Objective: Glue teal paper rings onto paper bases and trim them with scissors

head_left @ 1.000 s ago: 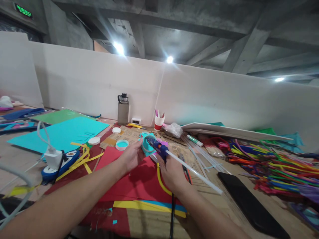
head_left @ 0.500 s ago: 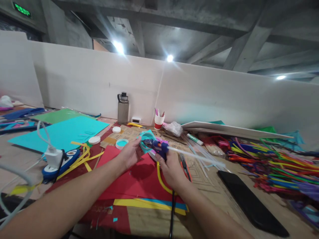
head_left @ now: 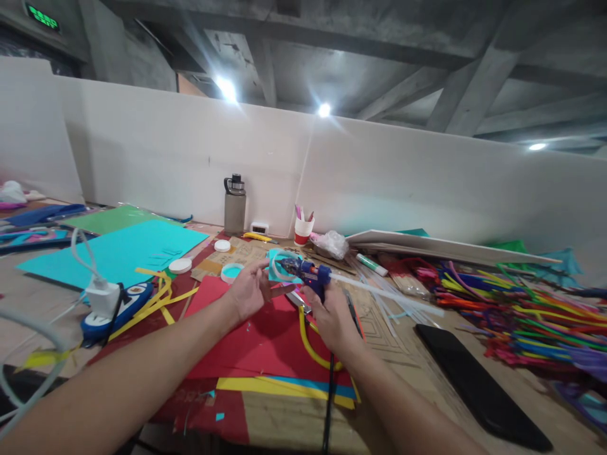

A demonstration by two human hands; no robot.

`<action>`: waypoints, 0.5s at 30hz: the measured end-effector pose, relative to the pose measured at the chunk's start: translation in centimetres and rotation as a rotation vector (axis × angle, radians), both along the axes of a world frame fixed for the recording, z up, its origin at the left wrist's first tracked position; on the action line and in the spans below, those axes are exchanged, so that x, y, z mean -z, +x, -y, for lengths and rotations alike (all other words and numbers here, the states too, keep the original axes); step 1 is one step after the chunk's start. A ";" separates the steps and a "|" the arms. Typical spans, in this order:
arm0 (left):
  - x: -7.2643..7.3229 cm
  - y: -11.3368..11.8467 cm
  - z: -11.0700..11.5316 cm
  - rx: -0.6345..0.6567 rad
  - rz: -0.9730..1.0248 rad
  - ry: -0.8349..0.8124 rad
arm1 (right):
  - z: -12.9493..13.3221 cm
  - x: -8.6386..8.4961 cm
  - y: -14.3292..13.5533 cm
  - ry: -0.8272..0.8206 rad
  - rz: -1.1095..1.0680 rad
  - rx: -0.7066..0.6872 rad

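My right hand (head_left: 336, 319) is wrapped round the handle of a blue hot glue gun (head_left: 315, 273). A long clear glue stick (head_left: 389, 295) sticks out of its back, pointing right. The gun's dark nozzle is at a turquoise paper piece with a pale ring-shaped rim (head_left: 274, 264), which my left hand (head_left: 250, 294) holds up by its left edge between thumb and fingers. Below both hands lie red paper sheets (head_left: 256, 341). A bent yellow pipe cleaner (head_left: 306, 341) and scissors (head_left: 300, 299), partly hidden, rest near the right hand.
A power strip (head_left: 114, 316) with a white plug and yellow paper strips (head_left: 164, 297) are at left. White lids (head_left: 180, 265) and a bottle (head_left: 234, 208) stand farther back. On the right are a black phone (head_left: 478, 385) and bundled pipe cleaners (head_left: 512, 309). The gun's black cable (head_left: 328, 404) hangs over the front edge.
The glue gun and my right hand have shifted slightly right. The turquoise piece has turned, showing its ring more plainly, and my left hand's lower fingers have stretched out to the right.
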State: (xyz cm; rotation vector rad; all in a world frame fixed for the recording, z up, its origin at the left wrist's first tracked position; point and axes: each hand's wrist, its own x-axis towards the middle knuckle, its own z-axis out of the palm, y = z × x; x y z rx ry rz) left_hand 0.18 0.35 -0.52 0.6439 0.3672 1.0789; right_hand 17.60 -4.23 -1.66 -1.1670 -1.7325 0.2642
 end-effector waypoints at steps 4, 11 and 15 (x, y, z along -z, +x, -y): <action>0.1 0.1 -0.4 -0.090 -0.161 -0.025 | 0.0 -0.1 -0.1 -0.049 -0.024 -0.105; 0.9 0.5 -0.5 -0.148 -0.155 -0.034 | 0.0 -0.3 0.1 -0.059 -0.039 -0.005; 0.8 0.8 -0.4 -0.174 -0.115 -0.024 | 0.1 -0.6 0.0 -0.029 -0.049 0.035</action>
